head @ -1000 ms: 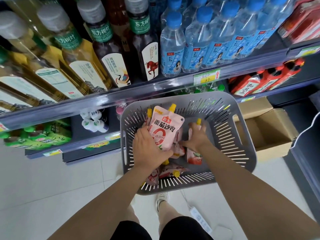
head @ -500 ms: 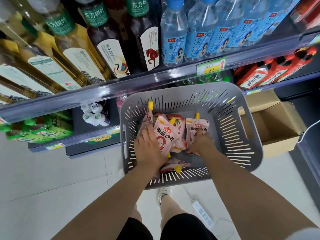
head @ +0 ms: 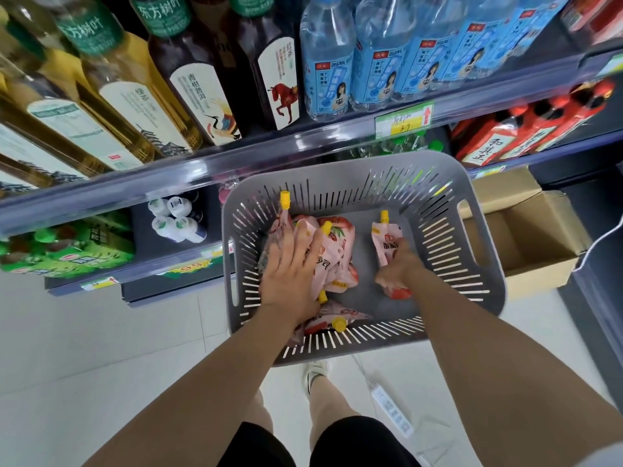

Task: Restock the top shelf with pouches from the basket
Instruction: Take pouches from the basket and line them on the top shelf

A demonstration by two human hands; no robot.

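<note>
1. The grey basket (head: pixel 438 183) is in the middle of the frame, just under the shelf edge (head: pixel 269 153).
2. My left hand (head: pixel 291 274) is inside the basket, in its left half. The fingers (head: pixel 283 241) are spread apart and almost straight, and they lie flat on the pile of pouches (head: pixel 340 244).
3. This pink pile comes out from under my palm toward the right. One yellow cap shows just beside my thumb.
4. A leaning pouch (head: pixel 281 220) stands against the left wall of the basket, and its yellow cap is above my fingertips.
5. My right hand (head: pixel 399 264) is in the right half of the basket, apart from the pile. Its fingers are curled tight around a single pouch (head: pixel 387 239).
6. The yellow cap and top of this pouch stick out above my fist, and the red bottom part sticks out below it.
7. The lowest pouch (head: pixel 337 320) lies near the bottom wall of the basket, just beside my left wrist.
8. Bottles (head: pixel 323 72) fill the upper part of the frame. A cardboard box (head: pixel 539 244) is at the right, and a power strip (head: pixel 392 411) lies on the floor at the bottom.
</note>
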